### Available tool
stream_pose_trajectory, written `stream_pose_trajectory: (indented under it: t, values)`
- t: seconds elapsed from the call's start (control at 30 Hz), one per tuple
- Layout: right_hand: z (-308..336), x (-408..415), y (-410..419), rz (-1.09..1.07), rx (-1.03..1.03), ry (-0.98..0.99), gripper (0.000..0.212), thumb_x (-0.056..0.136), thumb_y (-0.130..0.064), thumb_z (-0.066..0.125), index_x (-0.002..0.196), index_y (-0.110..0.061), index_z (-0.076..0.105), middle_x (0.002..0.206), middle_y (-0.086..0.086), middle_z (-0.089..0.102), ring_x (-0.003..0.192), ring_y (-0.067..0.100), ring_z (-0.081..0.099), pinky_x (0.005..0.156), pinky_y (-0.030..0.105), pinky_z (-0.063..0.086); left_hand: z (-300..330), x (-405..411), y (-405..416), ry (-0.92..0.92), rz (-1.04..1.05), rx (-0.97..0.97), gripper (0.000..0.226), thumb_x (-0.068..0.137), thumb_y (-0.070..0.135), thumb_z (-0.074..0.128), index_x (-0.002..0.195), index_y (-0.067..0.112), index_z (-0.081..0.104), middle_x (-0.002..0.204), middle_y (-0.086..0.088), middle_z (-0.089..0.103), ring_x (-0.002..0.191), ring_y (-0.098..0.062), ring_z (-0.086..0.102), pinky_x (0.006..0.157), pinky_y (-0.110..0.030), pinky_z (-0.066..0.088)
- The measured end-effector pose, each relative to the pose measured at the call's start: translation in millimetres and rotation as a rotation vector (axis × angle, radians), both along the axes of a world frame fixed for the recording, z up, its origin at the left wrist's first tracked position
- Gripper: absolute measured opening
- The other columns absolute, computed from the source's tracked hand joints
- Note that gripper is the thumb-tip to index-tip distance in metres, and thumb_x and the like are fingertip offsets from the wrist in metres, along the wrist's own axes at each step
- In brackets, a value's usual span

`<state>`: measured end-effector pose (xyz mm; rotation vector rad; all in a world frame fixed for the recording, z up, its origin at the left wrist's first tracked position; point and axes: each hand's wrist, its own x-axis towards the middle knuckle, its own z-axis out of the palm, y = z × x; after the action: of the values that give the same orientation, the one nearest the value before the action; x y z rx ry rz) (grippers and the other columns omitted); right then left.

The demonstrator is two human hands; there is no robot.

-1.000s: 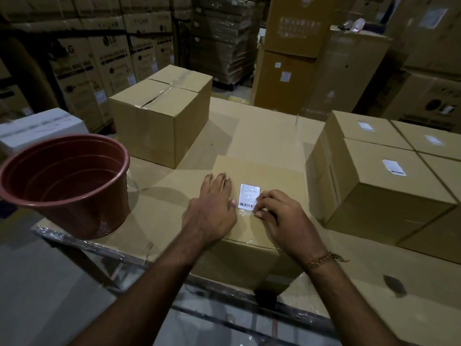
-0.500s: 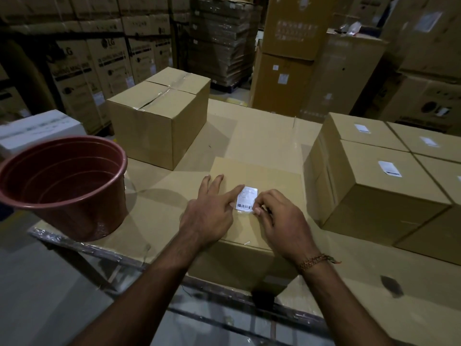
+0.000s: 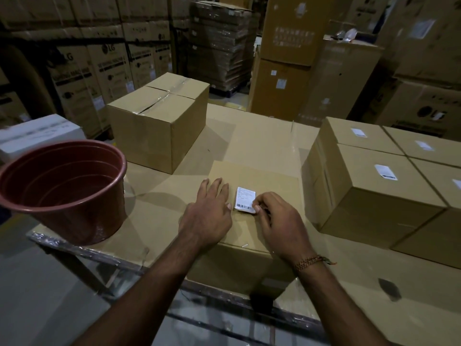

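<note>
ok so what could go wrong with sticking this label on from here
1. The right hand pinches the label at its near corner, so it could crease or set down crooked on the box.
2. The left hand lies flat beside the label, not on it, so unpressed edges may lift later.
3. The box sits at the near edge of the table, so a hard press might nudge it off.

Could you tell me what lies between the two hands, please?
In the head view, a barcode label lies on the box between the left hand and the right hand.
</note>
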<state>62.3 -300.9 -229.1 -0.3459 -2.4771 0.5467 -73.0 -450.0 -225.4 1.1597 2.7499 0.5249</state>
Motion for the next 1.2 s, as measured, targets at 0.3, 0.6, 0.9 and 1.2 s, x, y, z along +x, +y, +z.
stream_pose_trajectory:
  t: [0.3, 0.6, 0.9, 1.2]
  values:
    - [10.2, -2.4, -4.2, -0.102, -0.097, 0.149, 0.010, 0.106, -0.014, 0.057, 0.104, -0.022, 0.062, 0.098, -0.009, 0.066, 0.084, 0.013, 0.063, 0.069, 0.036, 0.052, 3.5, 1.9, -0.8, -0.003, 0.002, -0.011, 0.060, 0.112, 0.040, 0.030, 0.168, 0.026, 0.013, 0.176, 0.008, 0.000, 0.162, -0.020, -0.007, 0.116, -0.058, 0.036]
    - [13.8, -5.6, -6.1, -0.047, -0.430, 0.207, 0.022, 0.108, -0.005, 0.054, 0.107, -0.021, 0.069, 0.086, -0.003, 0.076, 0.076, 0.012, 0.077, 0.075, 0.039, 0.066, 6.5, 4.1, -2.8, 0.001, 0.001, -0.034, 0.061, 0.111, 0.043, 0.029, 0.168, 0.028, 0.011, 0.176, 0.007, -0.001, 0.162, -0.022, -0.007, 0.118, -0.058, 0.034]
    - [14.2, -9.0, -4.7, 0.025, -0.534, 0.140, 0.046, 0.084, 0.004, 0.046, 0.111, -0.020, 0.075, 0.115, -0.006, 0.075, 0.112, 0.010, 0.070, 0.100, 0.037, 0.059, 8.1, 4.9, -2.6, -0.004, 0.001, -0.039, 0.061, 0.112, 0.042, 0.030, 0.168, 0.028, 0.011, 0.176, 0.008, -0.002, 0.162, -0.022, -0.008, 0.118, -0.060, 0.034]
    - [10.2, -31.5, 22.9, -0.013, -0.287, 0.051, 0.049, 0.085, 0.013, 0.067, 0.117, -0.022, 0.077, 0.112, -0.013, 0.070, 0.092, 0.002, 0.065, 0.077, 0.014, 0.051, 7.1, 2.7, -0.6, -0.013, -0.001, -0.065, 0.063, 0.111, 0.046, 0.030, 0.168, 0.030, 0.008, 0.176, 0.008, -0.004, 0.162, -0.023, -0.009, 0.119, -0.061, 0.032]
